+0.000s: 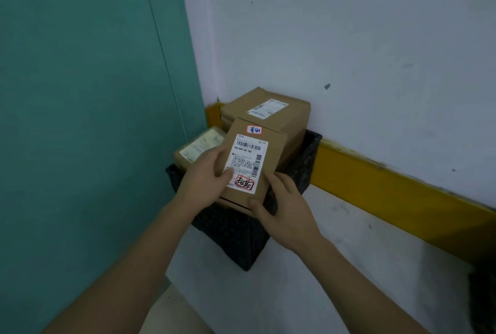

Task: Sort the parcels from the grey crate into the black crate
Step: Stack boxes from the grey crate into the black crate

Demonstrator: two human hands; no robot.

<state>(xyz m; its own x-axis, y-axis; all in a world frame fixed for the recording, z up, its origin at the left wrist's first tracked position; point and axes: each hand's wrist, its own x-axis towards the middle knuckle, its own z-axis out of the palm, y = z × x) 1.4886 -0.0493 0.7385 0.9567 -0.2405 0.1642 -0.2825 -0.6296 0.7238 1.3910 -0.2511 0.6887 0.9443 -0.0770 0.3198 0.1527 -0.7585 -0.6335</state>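
Two hands hold one small cardboard parcel (252,161) above the black crate (241,237), and that is where I see the task's thing at present. My left hand (206,176) clasps the parcel's left edge, its thumb pressed on the white shipping label (247,163) beside the barcode. My right hand (284,212) cups the lower right corner, thumb against the near edge and fingers curled beneath, so both hands are closed on the box rather than spread. The label faces up at me; a red-framed stamp sits at its near end, and a small red-bordered sticker (254,129) with blue writing lies on the bare cardboard beyond it.

Under and behind the held parcel, the black crate already carries other boxes. A larger cardboard box (268,113) with its own label stands at the far side, rising above the rim. A flatter parcel (200,147) wrapped in shiny film lies to the left of it, tilted against the crate's edge.

The crate rests on a pale floor (335,266) in a corner. A teal wall (88,105) runs down the left, a white wall (349,51) stands behind, and a yellow skirting strip (389,188) lines its base.
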